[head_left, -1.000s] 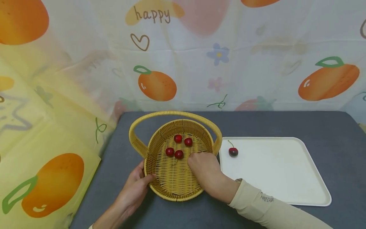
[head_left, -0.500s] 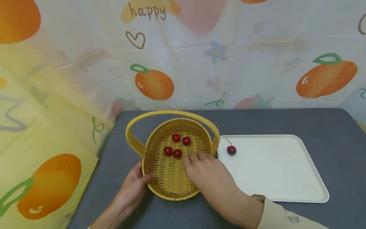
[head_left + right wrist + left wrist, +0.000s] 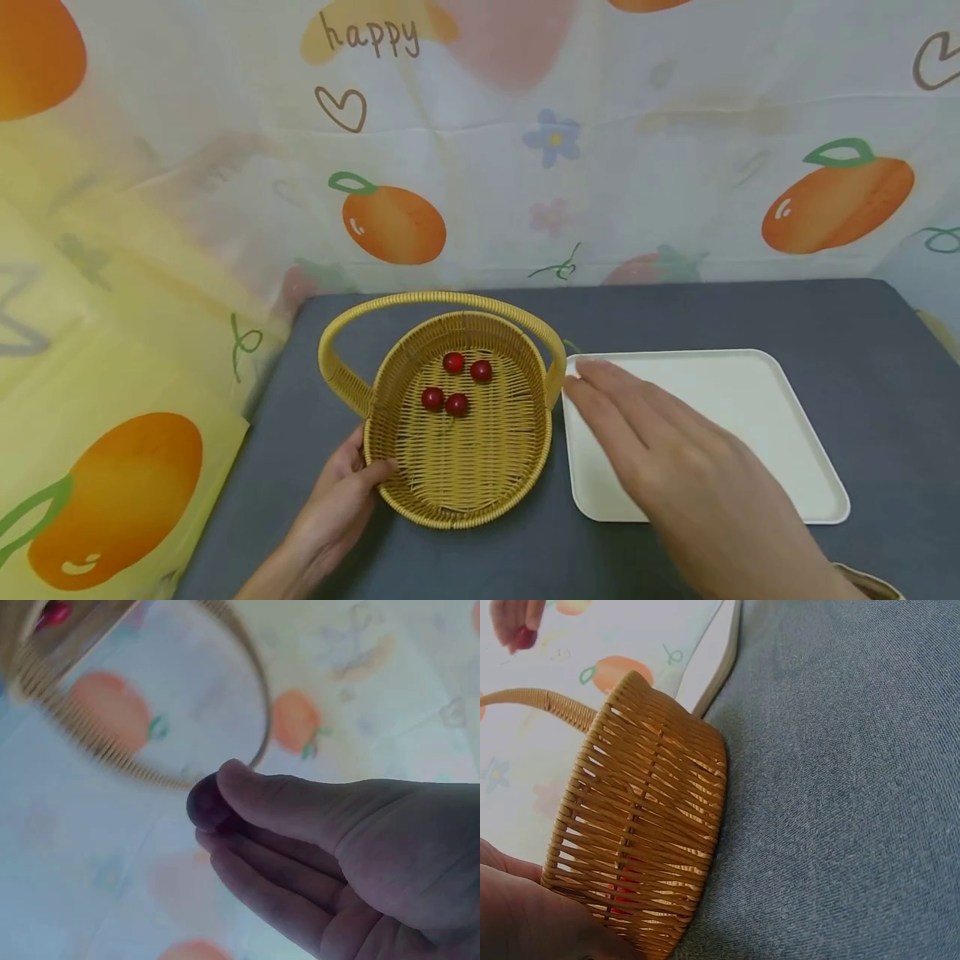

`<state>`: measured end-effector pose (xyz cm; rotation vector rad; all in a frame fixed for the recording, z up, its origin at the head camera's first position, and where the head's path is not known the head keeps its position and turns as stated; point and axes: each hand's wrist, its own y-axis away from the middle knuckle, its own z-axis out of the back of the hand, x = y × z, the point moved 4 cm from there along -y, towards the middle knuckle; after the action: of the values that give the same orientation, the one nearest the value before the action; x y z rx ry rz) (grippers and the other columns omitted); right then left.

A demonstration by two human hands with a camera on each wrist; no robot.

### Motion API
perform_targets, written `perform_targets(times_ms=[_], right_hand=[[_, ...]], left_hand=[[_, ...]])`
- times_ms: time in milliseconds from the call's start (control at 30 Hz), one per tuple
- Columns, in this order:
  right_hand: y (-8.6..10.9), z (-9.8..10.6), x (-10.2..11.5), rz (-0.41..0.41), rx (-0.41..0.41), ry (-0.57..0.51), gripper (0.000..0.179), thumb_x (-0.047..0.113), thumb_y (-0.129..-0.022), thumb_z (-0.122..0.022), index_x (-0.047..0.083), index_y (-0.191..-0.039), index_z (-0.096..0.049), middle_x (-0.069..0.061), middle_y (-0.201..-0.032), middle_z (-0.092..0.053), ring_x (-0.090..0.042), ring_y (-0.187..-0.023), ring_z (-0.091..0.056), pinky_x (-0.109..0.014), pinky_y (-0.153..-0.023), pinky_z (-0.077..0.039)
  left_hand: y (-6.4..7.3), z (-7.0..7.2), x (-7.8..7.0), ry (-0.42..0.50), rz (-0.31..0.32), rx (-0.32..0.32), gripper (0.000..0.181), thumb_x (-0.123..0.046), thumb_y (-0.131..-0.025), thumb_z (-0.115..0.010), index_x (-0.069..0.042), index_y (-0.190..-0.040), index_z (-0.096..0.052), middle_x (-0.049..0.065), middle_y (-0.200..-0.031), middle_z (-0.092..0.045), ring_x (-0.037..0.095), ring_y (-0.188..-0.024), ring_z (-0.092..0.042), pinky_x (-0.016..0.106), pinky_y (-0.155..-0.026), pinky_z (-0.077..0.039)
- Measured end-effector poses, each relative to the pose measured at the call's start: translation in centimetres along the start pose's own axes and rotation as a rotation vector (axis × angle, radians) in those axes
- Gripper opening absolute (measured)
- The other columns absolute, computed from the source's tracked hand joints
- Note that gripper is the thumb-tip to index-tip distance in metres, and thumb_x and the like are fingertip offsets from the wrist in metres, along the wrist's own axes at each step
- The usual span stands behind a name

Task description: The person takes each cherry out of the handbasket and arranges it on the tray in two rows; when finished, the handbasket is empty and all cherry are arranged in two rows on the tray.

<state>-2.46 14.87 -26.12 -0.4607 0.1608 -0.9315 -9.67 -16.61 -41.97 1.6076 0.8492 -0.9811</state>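
Between the thumb and fingertips of my right hand [image 3: 697, 467] is a dark red cherry [image 3: 206, 804], clear in the right wrist view. In the head view the fingers hide that cherry except for its green stem [image 3: 572, 346], beside the basket's handle. My left hand [image 3: 341, 492] grips the near left rim of the yellow wicker basket [image 3: 457, 518], thumb inside the wall. Several red cherries [image 3: 481, 371] lie on the basket's woven bottom, towards the back. The left wrist view shows the basket's outer wall [image 3: 645, 795] and the raised right hand [image 3: 517, 615] beyond it.
A white rectangular tray [image 3: 750, 400] lies right of the basket, partly under my right hand in the head view. The basket's arched handle [image 3: 450, 297] stands up over its back. Grey cloth [image 3: 637, 317] covers the table, and a fruit-print curtain [image 3: 495, 183] hangs behind.
My right hand has left the basket, moved right to the tray and picked up the cherry that lay there. My left hand keeps its grip on the rim.
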Motion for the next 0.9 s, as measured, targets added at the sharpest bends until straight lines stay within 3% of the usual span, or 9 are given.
perform_targets(times_ms=[133,333,467,600,900], right_hand=[[1.4,0.7,-2.8,-0.137,0.003,0.001,0.069,-0.016,-0.081,-0.073,0.003,-0.145,-0.056,-0.012,-0.152,-0.057,-0.031,-0.137,-0.057,-0.054,-0.094,-0.057],[2.6,-0.8,-6.3,-0.257,0.044,0.012,0.048,0.005,-0.095,-0.072,0.012,-0.139,-0.056,-0.009,-0.147,-0.06,-0.031,-0.126,-0.063,-0.058,-0.064,-0.058],[2.6,-3.2,-8.3,-0.263,0.098,0.026,0.036,0.003,-0.093,-0.075,0.011,-0.123,-0.058,-0.005,-0.117,-0.068,-0.024,-0.097,-0.066,-0.046,-0.063,-0.056],[2.4,-6.1,-10.1,-0.299,0.206,0.007,0.026,0.002,-0.094,-0.076,0.011,-0.109,-0.057,0.003,-0.09,-0.061,-0.016,-0.073,-0.055,-0.036,-0.057,-0.047],[2.8,-10.2,-12.2,-0.327,0.287,-0.021,0.025,-0.003,-0.088,-0.079,0.012,-0.098,-0.062,0.005,-0.079,-0.059,-0.016,-0.062,-0.051,-0.039,-0.056,-0.047]], left_hand=[[0.1,0.1,0.0,-0.003,-0.01,-0.001,0.079,0.009,-0.1,-0.048,-0.004,-0.168,-0.011,0.014,-0.172,-0.022,0.026,-0.155,-0.024,0.038,-0.121,-0.03],[0.0,0.0,0.1,-0.002,-0.003,-0.001,0.08,0.009,-0.1,-0.047,-0.004,-0.169,-0.008,0.014,-0.173,-0.017,0.027,-0.157,-0.02,0.043,-0.123,-0.025],[-0.1,0.0,0.1,0.007,-0.002,-0.006,0.082,0.01,-0.099,-0.047,-0.004,-0.169,-0.006,0.014,-0.174,-0.015,0.026,-0.158,-0.018,0.044,-0.123,-0.023],[0.0,0.2,0.3,0.01,0.0,-0.013,0.082,0.011,-0.098,-0.047,-0.003,-0.169,-0.006,0.014,-0.174,-0.015,0.026,-0.157,-0.017,0.044,-0.124,-0.022],[0.0,0.1,0.3,0.013,-0.004,-0.004,0.081,0.009,-0.099,-0.048,-0.003,-0.168,-0.009,0.014,-0.173,-0.017,0.027,-0.157,-0.019,0.045,-0.124,-0.022]])
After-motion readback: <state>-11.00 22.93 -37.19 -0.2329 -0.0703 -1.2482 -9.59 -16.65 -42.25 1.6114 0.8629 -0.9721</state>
